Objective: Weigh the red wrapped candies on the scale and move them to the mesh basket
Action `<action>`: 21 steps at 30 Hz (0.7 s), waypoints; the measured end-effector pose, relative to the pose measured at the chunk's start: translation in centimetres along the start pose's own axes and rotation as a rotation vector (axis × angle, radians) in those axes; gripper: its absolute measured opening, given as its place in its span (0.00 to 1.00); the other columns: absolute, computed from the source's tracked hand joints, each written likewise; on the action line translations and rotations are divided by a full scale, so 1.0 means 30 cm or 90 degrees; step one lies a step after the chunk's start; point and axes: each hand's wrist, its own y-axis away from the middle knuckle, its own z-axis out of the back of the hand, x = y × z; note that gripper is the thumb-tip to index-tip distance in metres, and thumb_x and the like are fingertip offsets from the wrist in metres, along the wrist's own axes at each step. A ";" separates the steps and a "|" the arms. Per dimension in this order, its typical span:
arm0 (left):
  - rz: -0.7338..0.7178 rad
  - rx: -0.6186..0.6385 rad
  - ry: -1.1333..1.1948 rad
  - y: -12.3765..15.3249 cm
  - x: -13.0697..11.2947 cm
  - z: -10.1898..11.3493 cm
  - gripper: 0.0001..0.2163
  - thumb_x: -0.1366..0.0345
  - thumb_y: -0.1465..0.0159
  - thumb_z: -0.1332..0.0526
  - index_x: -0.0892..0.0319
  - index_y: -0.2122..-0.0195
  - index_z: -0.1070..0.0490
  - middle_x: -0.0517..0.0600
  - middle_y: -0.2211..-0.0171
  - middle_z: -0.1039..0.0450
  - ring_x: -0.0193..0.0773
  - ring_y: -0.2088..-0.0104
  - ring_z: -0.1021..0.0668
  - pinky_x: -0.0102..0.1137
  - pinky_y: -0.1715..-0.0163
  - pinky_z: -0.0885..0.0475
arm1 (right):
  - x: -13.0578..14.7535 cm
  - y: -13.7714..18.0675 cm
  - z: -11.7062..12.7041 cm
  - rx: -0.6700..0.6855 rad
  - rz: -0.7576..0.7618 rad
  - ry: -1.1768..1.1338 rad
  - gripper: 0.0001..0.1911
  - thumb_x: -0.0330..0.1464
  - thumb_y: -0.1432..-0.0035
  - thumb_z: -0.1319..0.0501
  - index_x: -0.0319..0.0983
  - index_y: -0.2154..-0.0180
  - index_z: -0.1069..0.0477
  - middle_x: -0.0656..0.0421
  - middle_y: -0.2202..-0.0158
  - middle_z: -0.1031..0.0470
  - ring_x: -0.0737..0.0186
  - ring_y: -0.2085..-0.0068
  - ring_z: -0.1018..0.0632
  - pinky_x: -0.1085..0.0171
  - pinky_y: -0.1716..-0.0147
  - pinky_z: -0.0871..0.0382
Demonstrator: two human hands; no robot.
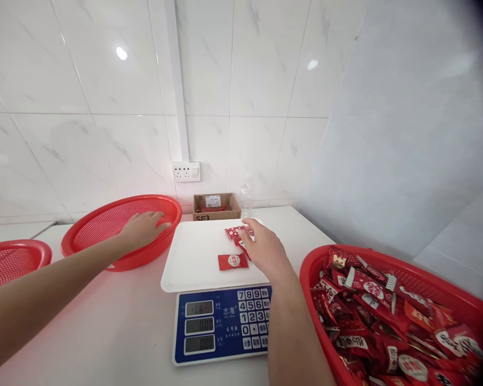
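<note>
A big red basket sits close by on the right, full of shiny red packets. Beside it on the white tabletop is a blue scale with number keys and three little windows. The lower two windows say 0.00.

Behind the keys is the scale's white plate. One flat red packet lies there by itself. The right hand is just past it, its fingers at a dotted packet and a partly hidden one. I cannot tell if its grip is pinching either.

The left hand is over another red basket, its grip spread, with nothing seen in it. Farther back are a brown box and a clear bottle, near the tiled wall.
</note>
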 end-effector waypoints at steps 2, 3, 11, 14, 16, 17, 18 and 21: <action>-0.065 0.015 0.006 0.010 -0.084 -0.024 0.15 0.56 0.31 0.44 0.59 0.49 0.29 0.57 0.47 0.27 0.49 0.45 0.27 0.51 0.44 0.35 | -0.007 -0.008 -0.003 0.011 -0.020 0.026 0.19 0.34 0.34 0.49 0.39 0.44 0.31 0.51 0.46 0.24 0.48 0.47 0.24 0.53 0.52 0.32; -0.102 0.027 0.018 0.018 -0.133 -0.039 0.16 0.55 0.30 0.46 0.59 0.48 0.29 0.57 0.46 0.27 0.49 0.44 0.27 0.49 0.43 0.35 | -0.012 -0.013 -0.005 0.015 -0.032 0.039 0.19 0.35 0.34 0.49 0.39 0.45 0.31 0.50 0.47 0.23 0.47 0.48 0.23 0.53 0.54 0.32; -0.316 0.121 0.111 0.075 -0.442 -0.158 0.15 0.55 0.34 0.41 0.58 0.53 0.26 0.56 0.51 0.24 0.49 0.47 0.26 0.38 0.47 0.32 | -0.028 -0.028 -0.015 0.030 -0.050 0.087 0.16 0.35 0.34 0.48 0.41 0.49 0.29 0.53 0.49 0.21 0.52 0.52 0.22 0.58 0.57 0.33; -0.318 0.130 0.132 0.082 -0.475 -0.165 0.07 0.59 0.36 0.38 0.57 0.63 0.27 0.54 0.57 0.23 0.47 0.53 0.24 0.36 0.53 0.30 | -0.021 -0.022 -0.012 0.033 -0.033 0.082 0.16 0.36 0.34 0.48 0.42 0.49 0.29 0.53 0.49 0.21 0.54 0.53 0.21 0.60 0.59 0.32; -0.290 0.134 0.143 0.091 -0.476 -0.157 0.04 0.62 0.38 0.38 0.56 0.65 0.30 0.52 0.61 0.23 0.46 0.59 0.22 0.34 0.62 0.28 | -0.020 -0.020 -0.010 0.035 -0.025 0.080 0.16 0.36 0.34 0.48 0.42 0.49 0.29 0.53 0.49 0.21 0.54 0.52 0.21 0.60 0.59 0.32; -0.273 0.137 0.147 0.096 -0.471 -0.150 0.04 0.63 0.38 0.39 0.56 0.66 0.31 0.51 0.63 0.22 0.45 0.62 0.22 0.33 0.66 0.29 | -0.021 -0.020 -0.009 0.036 -0.023 0.080 0.16 0.36 0.34 0.48 0.42 0.49 0.29 0.53 0.49 0.21 0.54 0.52 0.21 0.60 0.59 0.32; -0.256 0.137 0.150 0.100 -0.462 -0.141 0.03 0.64 0.38 0.39 0.55 0.66 0.32 0.49 0.65 0.23 0.43 0.65 0.22 0.32 0.69 0.30 | -0.022 -0.020 -0.009 0.037 -0.022 0.081 0.16 0.36 0.34 0.48 0.42 0.49 0.29 0.53 0.49 0.21 0.53 0.52 0.21 0.60 0.59 0.32; -0.194 0.114 0.144 0.092 -0.409 -0.098 0.02 0.64 0.36 0.42 0.54 0.64 0.33 0.46 0.68 0.23 0.42 0.67 0.22 0.32 0.70 0.31 | -0.028 -0.024 -0.015 0.048 -0.021 0.091 0.16 0.36 0.34 0.48 0.41 0.49 0.29 0.52 0.49 0.21 0.51 0.51 0.22 0.58 0.59 0.33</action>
